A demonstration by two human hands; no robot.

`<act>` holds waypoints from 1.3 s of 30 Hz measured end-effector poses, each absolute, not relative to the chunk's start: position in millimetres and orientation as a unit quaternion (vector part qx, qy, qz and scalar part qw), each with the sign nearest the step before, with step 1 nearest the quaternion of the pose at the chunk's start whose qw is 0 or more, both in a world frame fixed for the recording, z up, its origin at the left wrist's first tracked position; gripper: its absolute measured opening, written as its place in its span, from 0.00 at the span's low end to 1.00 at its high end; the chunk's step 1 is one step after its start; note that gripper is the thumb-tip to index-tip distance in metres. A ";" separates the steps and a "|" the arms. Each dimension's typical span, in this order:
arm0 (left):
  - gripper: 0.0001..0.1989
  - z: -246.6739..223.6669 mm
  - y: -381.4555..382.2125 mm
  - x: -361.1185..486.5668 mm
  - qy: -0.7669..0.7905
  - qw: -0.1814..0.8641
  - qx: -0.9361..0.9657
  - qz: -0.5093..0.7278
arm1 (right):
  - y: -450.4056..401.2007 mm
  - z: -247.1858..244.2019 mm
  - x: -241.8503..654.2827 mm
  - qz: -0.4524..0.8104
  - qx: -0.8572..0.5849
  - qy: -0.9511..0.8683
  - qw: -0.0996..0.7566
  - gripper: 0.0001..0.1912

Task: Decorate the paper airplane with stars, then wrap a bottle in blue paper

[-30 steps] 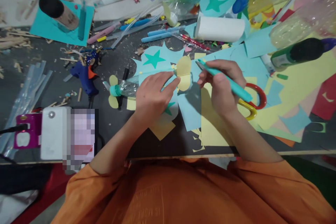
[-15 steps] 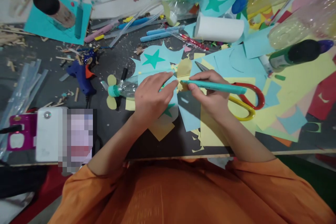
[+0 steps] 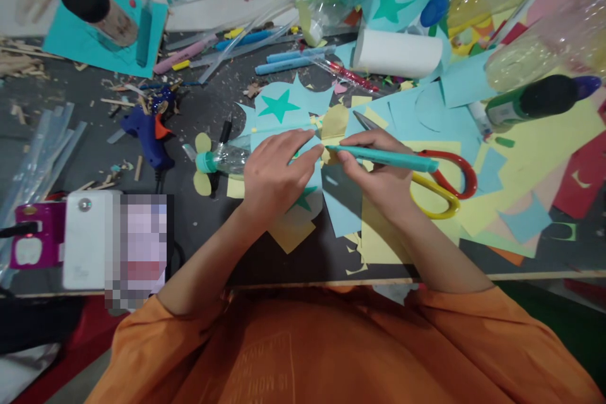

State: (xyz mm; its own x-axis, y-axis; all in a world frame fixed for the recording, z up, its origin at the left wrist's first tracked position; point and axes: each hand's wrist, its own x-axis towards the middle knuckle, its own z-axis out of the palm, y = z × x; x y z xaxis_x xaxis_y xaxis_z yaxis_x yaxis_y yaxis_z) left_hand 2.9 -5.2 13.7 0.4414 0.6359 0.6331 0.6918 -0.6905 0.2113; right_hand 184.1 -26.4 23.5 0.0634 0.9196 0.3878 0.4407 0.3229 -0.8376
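1. At the centre of the head view, our right hand [image 3: 379, 167] pinches a teal pen [image 3: 392, 158], tip toward nine o'clock at the yellow paper piece [image 3: 335, 120]; paper this thin likely creases, so we'd hold its edge.
2. Toward nine o'clock, our left hand [image 3: 279, 170] covers a clear bottle [image 3: 231, 161], probably light, slippery and easily dented, best held mid-body; its grip's tightness we cannot tell.

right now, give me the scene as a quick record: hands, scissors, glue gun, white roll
left hand: laid over clear bottle with teal cap
right hand: holding teal marker, tip at yellow paper piece
scissors: red and yellow handles, partly hidden by right hand
glue gun: blue, lying left of clear bottle
white roll: lying beyond both hands
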 end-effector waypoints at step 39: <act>0.12 16.5 0.4 -2.8 -0.438 0.020 -0.836 -0.328 | -28.7 15.6 188.8 0.249 -0.520 -0.603 0.551 0.05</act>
